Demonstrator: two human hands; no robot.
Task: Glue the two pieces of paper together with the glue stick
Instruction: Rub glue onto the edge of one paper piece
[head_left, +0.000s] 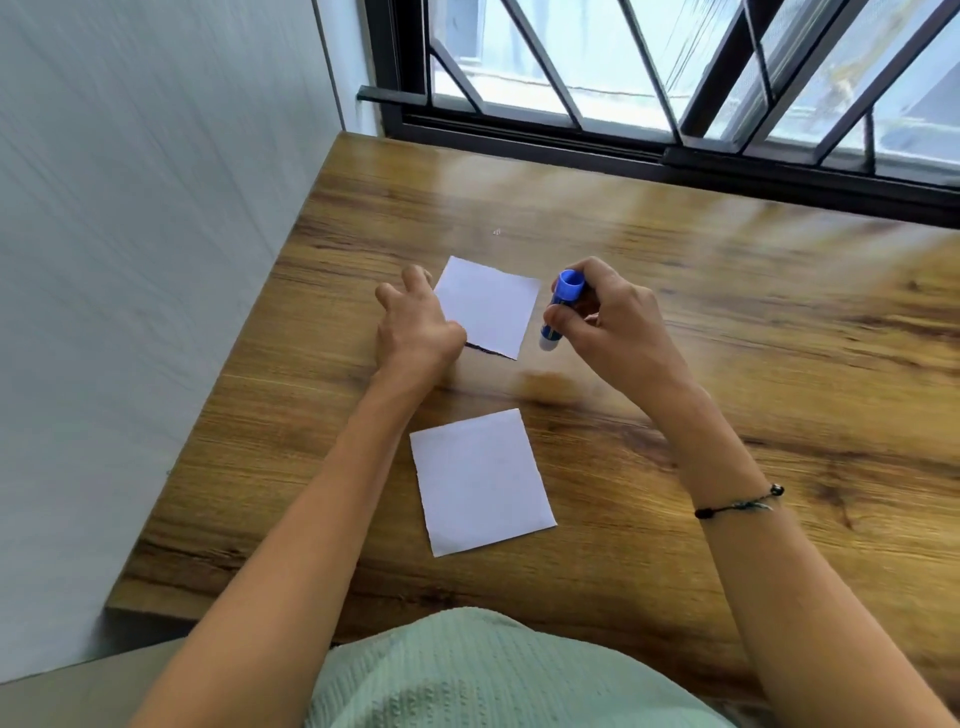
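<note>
Two white squares of paper lie on the wooden table. The far paper has its near edge lifted slightly off the wood, and my left hand rests on its left edge with fingers spread. The near paper lies flat and untouched, closer to my body. My right hand holds a blue glue stick tilted just right of the far paper, its blue end up and its white end pointing down above the table.
A white wall runs along the table's left edge. A dark-framed window with slanted bars stands behind the far edge. My right wrist wears a thin dark bracelet. Green fabric covers my lap at the near edge.
</note>
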